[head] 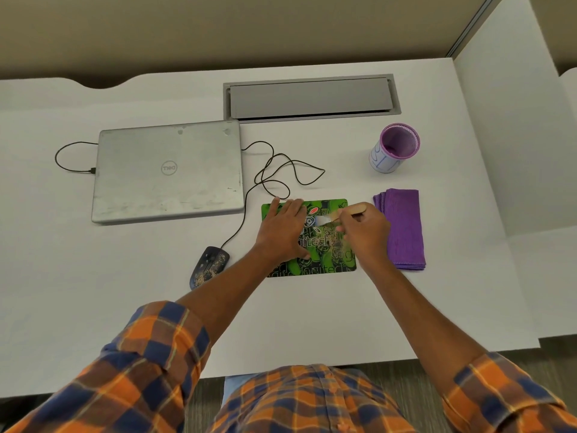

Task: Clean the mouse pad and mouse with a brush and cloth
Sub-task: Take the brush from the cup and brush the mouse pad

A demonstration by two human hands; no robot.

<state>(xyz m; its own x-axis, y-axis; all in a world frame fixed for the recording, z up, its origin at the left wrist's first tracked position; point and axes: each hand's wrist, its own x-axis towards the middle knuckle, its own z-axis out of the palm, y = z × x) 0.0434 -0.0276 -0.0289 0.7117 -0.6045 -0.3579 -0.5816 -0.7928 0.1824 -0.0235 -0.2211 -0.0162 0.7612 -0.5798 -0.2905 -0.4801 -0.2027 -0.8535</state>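
A green and black mouse pad [324, 264] lies on the white desk [93, 276], speckled with tan crumbs near its middle. My left hand [282, 228] rests flat on the pad's left half with straight fingers. My right hand [365, 232] grips a small wooden-handled brush [331, 217], whose pale bristles touch the pad's upper middle. A dark wired mouse [209, 265], dotted with crumbs, sits on the desk to the left of the pad. A folded purple cloth [404, 229] lies just right of the pad.
A closed silver laptop [168, 171] lies at the left, with the mouse's black cable [281, 170] looping beside it. A purple mesh cup [394, 148] stands behind the cloth. A grey cable hatch [310, 96] sits at the desk's back, a white partition [499, 135] at the right.
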